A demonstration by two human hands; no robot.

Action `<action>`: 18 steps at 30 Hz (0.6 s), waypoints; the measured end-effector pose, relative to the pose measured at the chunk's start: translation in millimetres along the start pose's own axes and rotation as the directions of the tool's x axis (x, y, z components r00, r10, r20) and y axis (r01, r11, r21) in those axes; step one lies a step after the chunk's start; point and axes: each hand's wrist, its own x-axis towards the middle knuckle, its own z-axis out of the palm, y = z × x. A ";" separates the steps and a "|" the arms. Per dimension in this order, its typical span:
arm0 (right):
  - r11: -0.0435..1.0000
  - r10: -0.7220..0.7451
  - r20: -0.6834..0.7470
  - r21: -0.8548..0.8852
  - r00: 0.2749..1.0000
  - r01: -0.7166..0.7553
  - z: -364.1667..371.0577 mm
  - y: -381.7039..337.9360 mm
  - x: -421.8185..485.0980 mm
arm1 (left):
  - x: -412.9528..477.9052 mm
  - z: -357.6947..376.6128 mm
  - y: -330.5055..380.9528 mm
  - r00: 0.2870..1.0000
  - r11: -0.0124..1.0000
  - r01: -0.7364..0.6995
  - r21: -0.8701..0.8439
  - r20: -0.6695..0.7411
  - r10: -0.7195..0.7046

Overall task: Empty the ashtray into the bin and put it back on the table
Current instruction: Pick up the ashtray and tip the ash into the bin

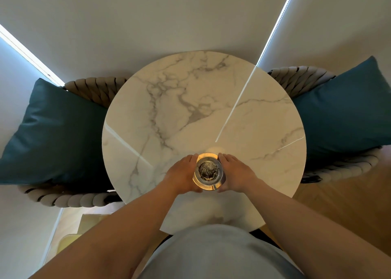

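Observation:
A round glass ashtray (pixel 208 170) with an amber glow and dark ash in its bowl is at the near middle of the round white marble table (pixel 203 109). My left hand (pixel 183 174) cups its left side and my right hand (pixel 236 173) cups its right side, fingers and thumbs wrapped against the rim. Whether the ashtray rests on the tabletop or is just off it cannot be told. No bin is in view.
Woven rope chairs with teal cushions (pixel 53 135) (pixel 342 111) stand to the left and right of the table. Pale window blinds hang behind. Wooden floor (pixel 347 202) shows at the right, and pale yellowish objects (pixel 69 240) lie low at the left.

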 end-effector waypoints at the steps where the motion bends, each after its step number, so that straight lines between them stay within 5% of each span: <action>1: 1.000 0.005 -0.002 0.006 1.000 -0.005 1.8 -2.5 -1.3 | -1.9 -0.1 -1.7 1.000 1.000 -0.003 0.008 0.000 0.003; 18: 0.997 -0.071 0.026 -0.017 0.997 0.071 18.4 16.0 -64.6 | -56.0 47.6 42.9 0.998 0.999 0.036 -0.017 -0.057 -0.037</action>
